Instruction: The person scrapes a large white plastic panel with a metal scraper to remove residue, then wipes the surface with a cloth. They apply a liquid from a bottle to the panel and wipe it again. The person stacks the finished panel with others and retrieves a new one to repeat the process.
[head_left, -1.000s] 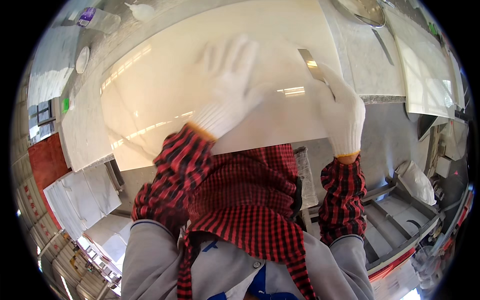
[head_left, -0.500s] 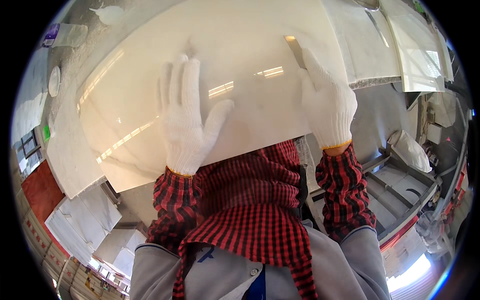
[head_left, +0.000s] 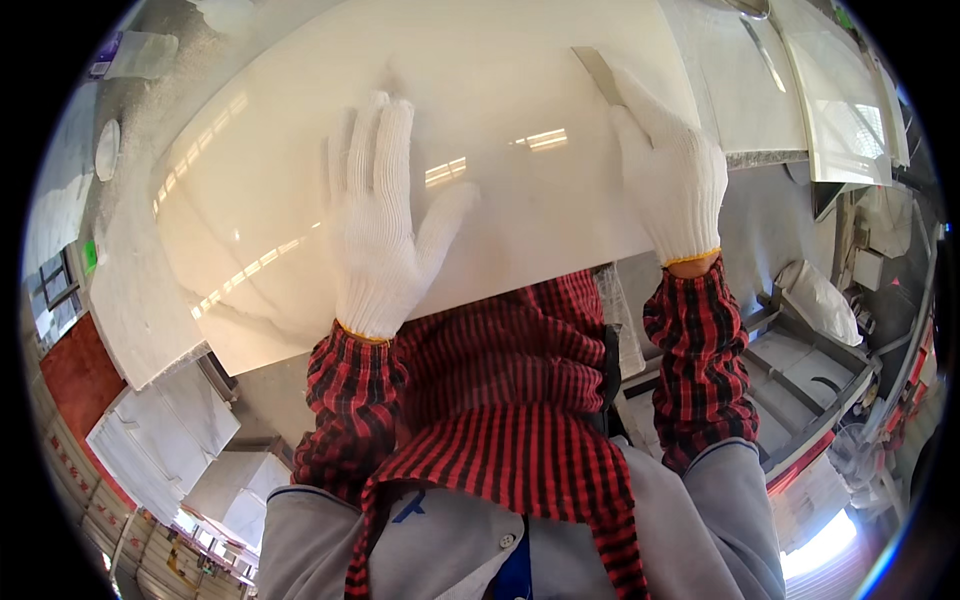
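A large glossy cream stone-look slab (head_left: pixel 520 210) with faint veins lies in front of me. My left hand (head_left: pixel 378 220), in a white knitted glove, rests flat on it with the fingers stretched out and the thumb apart. Toward the slab's right side, my right hand (head_left: pixel 682 185), gloved alike, grips a thin flat metal blade (head_left: pixel 597 74). The blade's far end sticks out past the fingers and lies close over the surface; whether it touches I cannot tell. Its near end is hidden in the glove.
Another pale slab (head_left: pixel 735 110) with a metal strip (head_left: pixel 763 55) on it adjoins at the right. A clear plastic bottle (head_left: pixel 145 56) and a white oval piece (head_left: pixel 108 150) lie far left. A metal frame (head_left: pixel 800 400) with a white bag (head_left: pixel 820 302) stands at the lower right.
My right hand and the blade have moved right and a little farther from me. My left hand has shifted slightly away and to the right, still flat.
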